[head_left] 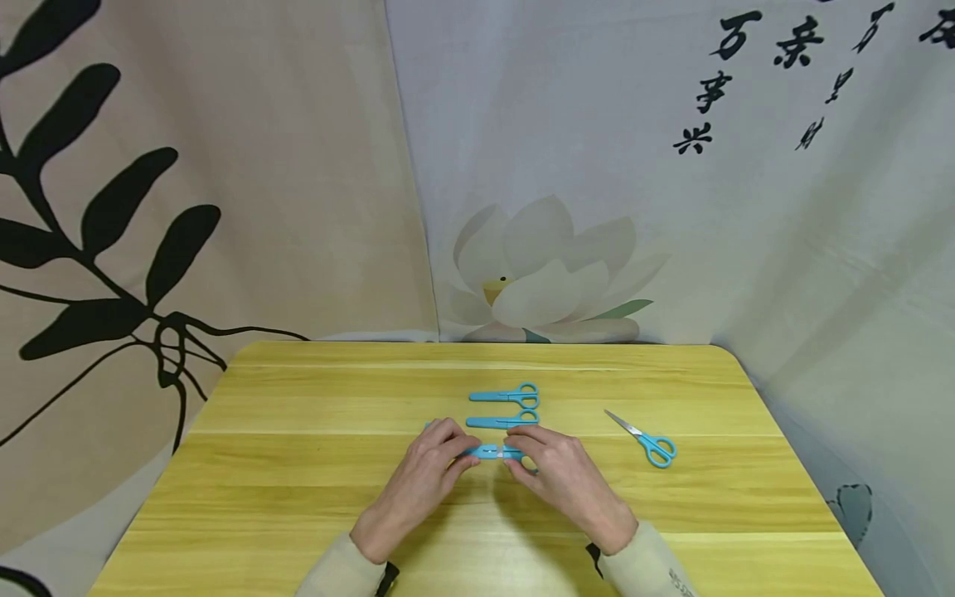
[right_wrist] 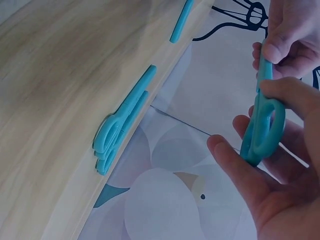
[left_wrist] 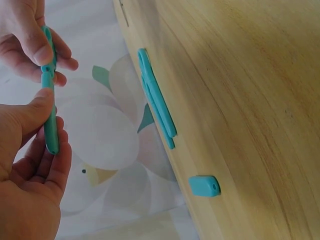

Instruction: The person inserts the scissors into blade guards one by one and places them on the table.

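Between the two hands is a pair of blue scissors (right_wrist: 260, 125), with its blue blade cover (left_wrist: 51, 122) on the blades. My left hand (head_left: 429, 464) pinches the cover between thumb and fingers. The right hand (head_left: 563, 468) holds the scissors by the handle end, and in the right wrist view its thumb presses near the pivot. A little metal shows between cover and handles in the head view. Just beyond the hands lie two more covered blue scissors, a nearer pair (head_left: 496, 421) and a farther pair (head_left: 500, 396), side by side with handles to the right.
To the right, uncovered scissors (head_left: 645, 439) lie with their blades pointing up and left. A loose blue cover (left_wrist: 204, 186) rests on the wooden table (head_left: 298, 497), mostly hidden behind my left hand in the head view. Printed cloth (head_left: 298, 166) hangs behind the table.
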{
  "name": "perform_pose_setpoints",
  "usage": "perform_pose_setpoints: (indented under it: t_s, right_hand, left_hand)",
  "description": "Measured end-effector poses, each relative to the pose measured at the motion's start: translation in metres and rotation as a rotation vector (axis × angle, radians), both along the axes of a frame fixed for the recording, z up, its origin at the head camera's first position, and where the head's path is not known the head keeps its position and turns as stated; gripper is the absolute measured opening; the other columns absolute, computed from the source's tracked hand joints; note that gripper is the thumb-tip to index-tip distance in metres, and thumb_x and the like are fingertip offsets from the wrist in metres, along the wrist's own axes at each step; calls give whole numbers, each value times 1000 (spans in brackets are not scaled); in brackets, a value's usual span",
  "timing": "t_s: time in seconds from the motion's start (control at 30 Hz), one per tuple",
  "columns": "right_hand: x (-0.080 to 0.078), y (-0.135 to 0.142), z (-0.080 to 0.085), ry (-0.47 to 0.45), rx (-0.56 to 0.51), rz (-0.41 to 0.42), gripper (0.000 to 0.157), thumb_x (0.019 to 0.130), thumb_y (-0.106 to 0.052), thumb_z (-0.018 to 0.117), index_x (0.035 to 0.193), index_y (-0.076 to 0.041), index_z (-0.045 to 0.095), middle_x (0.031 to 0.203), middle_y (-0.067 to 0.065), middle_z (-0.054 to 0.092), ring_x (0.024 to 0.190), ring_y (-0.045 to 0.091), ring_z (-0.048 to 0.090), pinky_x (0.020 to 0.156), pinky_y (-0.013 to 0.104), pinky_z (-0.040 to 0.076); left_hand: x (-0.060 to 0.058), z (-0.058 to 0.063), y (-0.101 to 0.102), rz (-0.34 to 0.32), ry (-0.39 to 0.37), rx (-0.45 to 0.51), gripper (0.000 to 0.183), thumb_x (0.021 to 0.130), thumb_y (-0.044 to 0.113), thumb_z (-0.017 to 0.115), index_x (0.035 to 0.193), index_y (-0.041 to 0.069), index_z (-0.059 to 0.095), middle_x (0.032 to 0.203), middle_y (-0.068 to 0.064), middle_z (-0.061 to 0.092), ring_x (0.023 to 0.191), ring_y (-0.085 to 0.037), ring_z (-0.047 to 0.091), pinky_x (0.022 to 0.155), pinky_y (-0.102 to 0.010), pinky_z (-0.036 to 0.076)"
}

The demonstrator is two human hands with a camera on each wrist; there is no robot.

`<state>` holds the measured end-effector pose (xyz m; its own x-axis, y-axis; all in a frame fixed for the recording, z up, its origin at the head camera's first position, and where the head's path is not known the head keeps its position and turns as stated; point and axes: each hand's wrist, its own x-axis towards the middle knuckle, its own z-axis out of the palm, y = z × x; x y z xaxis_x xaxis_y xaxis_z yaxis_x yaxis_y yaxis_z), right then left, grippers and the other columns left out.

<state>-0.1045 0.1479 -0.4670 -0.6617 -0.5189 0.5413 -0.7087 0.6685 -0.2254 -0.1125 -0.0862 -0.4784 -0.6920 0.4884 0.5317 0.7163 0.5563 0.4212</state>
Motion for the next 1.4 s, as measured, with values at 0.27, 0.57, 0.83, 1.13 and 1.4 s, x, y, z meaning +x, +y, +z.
perform_pose_setpoints:
  t_s: [0.27,0.57,0.83,1.13,1.4]
  right_hand:
    - [0,-1,0,-10,10,-3,21,83,-13,89,100,-7,78,108,7,75,90,16,75,71,25,60]
    - [1,-2,-1,-9,13,2,21,82,-13,89,100,-7,78,107,6,75,91,16,74,71,23,60]
    - [-1,-5,-3,18,5,3,23,81,-13,90,99,-6,78,106,6,75,89,16,74,69,24,60]
    - [0,-6,-3,1,-2,2,23,81,-12,90,100,-5,78,106,7,75,90,17,75,69,24,60]
    - [1,-3,-6,-10,3,6,23,82,-12,89,101,-6,77,106,6,75,91,17,74,71,26,60]
  left_hand:
    - [-1,0,0,-8,-7,-2,13,87,10,82,100,9,78,93,4,60,80,-9,50,67,-21,47]
    - [-1,0,0,-9,-17,-26,12,89,11,81,101,9,78,93,4,60,81,-9,50,68,-22,47]
    - [-2,1,0,-32,-8,-31,12,90,12,79,101,9,78,94,3,60,83,-10,51,70,-23,47]
    - [-3,0,1,-30,-1,-24,11,89,11,80,100,9,78,94,4,60,82,-10,51,70,-22,48]
    - [-1,-1,5,-17,6,-50,13,87,11,84,98,10,78,92,4,60,82,-10,51,70,-24,47]
